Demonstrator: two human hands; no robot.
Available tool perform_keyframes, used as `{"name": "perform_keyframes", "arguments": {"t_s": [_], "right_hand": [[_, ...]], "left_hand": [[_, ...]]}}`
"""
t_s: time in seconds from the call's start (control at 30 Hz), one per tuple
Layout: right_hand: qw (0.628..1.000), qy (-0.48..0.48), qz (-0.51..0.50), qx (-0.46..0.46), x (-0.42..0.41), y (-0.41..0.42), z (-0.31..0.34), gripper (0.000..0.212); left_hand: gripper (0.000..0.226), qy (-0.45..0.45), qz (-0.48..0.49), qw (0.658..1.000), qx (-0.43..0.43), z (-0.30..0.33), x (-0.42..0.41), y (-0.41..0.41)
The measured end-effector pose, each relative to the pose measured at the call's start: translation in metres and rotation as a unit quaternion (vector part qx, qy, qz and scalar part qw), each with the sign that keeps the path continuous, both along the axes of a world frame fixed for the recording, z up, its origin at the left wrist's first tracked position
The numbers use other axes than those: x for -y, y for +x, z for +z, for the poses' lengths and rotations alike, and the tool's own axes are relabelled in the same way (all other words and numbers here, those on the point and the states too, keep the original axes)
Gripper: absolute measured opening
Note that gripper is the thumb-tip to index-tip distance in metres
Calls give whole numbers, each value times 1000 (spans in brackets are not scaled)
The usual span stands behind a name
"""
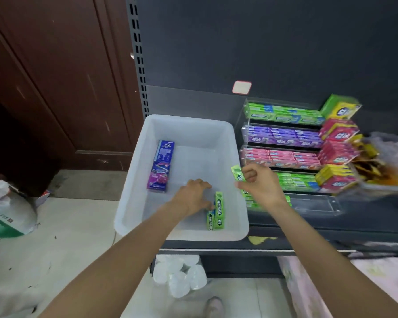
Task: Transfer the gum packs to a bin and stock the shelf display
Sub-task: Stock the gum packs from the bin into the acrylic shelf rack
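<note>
A white plastic bin [133, 203] stands on the dark shelf. Inside it lie a purple gum box [160, 167] at the left and green Doublemint gum packs [218, 211] at the front right. My left hand [193, 195] reaches into the bin, fingers spread and touching the top of the green packs. My right hand [260, 183] hovers over the bin's right rim, shut on a green gum pack [237, 173]. To the right stands a clear tiered display [283, 143] with green, purple, pink and green rows of gum.
Stacked yellow, pink and green gum boxes [338, 143] sit right of the display, beside a blurred bag [381, 164]. White rolls [179, 275] lie on the floor under the shelf. A white sack [7, 216] sits at the left by a brown door [55, 76].
</note>
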State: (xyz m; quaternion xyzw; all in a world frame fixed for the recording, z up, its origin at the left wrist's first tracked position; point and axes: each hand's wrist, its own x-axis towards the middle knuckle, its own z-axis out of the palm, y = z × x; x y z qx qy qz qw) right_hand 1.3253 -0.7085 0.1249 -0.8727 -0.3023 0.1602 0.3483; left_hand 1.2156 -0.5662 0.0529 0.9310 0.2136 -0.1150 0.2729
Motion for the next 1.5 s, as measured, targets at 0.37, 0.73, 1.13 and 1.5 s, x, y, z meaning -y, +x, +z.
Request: {"name": "perform_keyframes", "arguments": {"t_s": [0.37,0.73,1.13,1.5], "right_hand": [[989,70,-57,-116,17,20,-17,16],[968,147,-91,-180,63,39,-3,40],[964,162,-103,-183,172,133,-37,17],[990,104,-7,-99,197,161,-77,16]], "left_hand": [[69,-64,25,997,16,-14,15,35],[38,-131,136,911,367,61,51,49],[30,-148,187,914,328,52,160,116],[22,-130,302,888,322,31,201,127]]}}
